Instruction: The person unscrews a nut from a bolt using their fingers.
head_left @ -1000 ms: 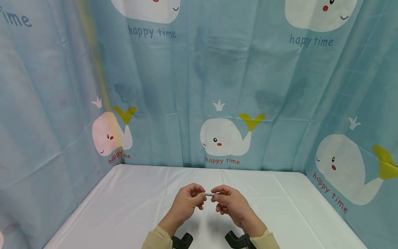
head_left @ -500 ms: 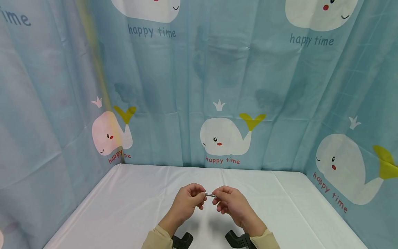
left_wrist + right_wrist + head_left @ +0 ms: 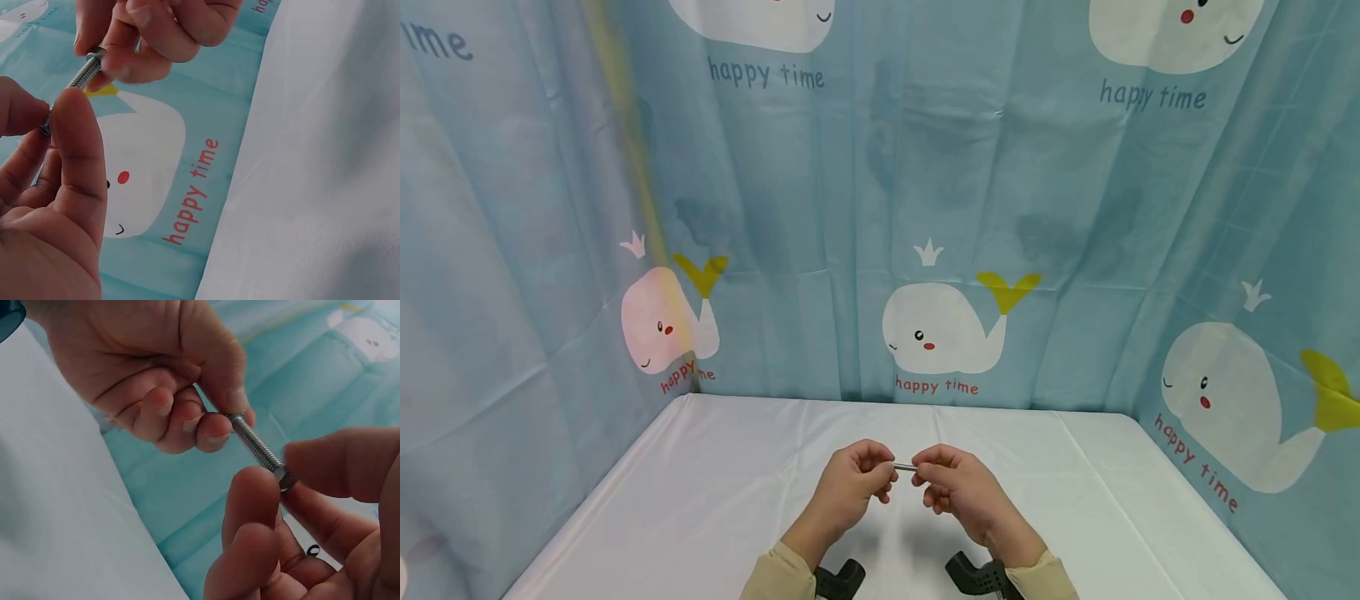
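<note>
A silver threaded bolt (image 3: pixel 905 467) is held up in the air between both hands. The left hand (image 3: pixel 850 490) pinches one end between thumb and index finger, covering most of that end. In the right wrist view, coarse threads run along the bolt (image 3: pixel 257 444) to a wider, hex-like metal piece (image 3: pixel 285 479) at the other end. Thumb and fingertips of the right hand (image 3: pixel 967 493) grip around this piece, the other fingers curling below. The left wrist view also has bare thread of the bolt (image 3: pixel 83 74) between the two sets of fingertips.
A white cloth-covered table (image 3: pixel 700 500) lies beneath the hands, with their shadows on it. Blue curtains (image 3: pixel 865 167) printed with whales hang behind and along both sides. Black wrist mounts (image 3: pixel 841 581) sit at both cuffs.
The right fingertips shift along and around the bolt's right end, and its tilt changes slightly, now more level than half a second ago. The left hand stays nearly still, keeping its pinch.
</note>
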A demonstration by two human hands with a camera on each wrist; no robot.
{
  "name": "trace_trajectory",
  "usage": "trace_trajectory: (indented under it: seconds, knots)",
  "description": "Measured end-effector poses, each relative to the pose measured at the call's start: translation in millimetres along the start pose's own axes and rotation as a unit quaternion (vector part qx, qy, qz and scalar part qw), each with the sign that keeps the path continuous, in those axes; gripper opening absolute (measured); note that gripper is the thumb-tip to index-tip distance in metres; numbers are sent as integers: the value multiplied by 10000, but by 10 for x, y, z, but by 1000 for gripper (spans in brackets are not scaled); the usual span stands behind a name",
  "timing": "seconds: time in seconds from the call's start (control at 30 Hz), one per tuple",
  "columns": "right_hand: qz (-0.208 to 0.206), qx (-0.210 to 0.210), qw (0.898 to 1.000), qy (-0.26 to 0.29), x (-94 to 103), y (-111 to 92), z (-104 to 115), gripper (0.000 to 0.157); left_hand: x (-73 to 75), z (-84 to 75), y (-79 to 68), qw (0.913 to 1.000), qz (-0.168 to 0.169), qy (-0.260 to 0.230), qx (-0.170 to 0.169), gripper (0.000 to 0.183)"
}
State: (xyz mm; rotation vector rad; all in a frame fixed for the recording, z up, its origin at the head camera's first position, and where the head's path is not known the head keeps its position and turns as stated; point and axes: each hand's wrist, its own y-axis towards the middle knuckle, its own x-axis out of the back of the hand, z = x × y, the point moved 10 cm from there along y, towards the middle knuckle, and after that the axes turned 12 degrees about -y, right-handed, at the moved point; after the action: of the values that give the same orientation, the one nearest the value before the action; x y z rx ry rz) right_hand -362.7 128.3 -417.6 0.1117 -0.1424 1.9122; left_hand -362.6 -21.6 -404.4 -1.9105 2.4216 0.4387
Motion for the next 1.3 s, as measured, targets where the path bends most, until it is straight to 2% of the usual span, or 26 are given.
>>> trace_trajectory:
  seconds: [0.27, 0.47, 0.73, 0.93, 1.07, 1.3]
  knots:
    - [27, -245, 9997, -11, 13, -11, -55, 37, 5, -14, -6, 10000, 6, -6, -38, 13]
    - [61, -21, 10000, 45, 1, -11, -2, 27, -6, -27, -2, 10000, 26, 8, -44, 12]
    - [162, -117, 9998, -91, -18, -25, -23, 42, 1, -1, -2, 10000, -9, 13, -17, 14]
    - [105, 17, 9999, -38, -14, -21, 24, 30, -3, -7, -2, 10000, 26, 3, -13, 14]
    - [163, -96, 9998, 46, -17, -32, 11, 39, -5, -19, -5, 10000, 32, 19, -22, 14]
    - [249, -195, 9994, -151, -35, -39, -39, 55, -8, -27, -14, 10000, 20, -4, -40, 14]
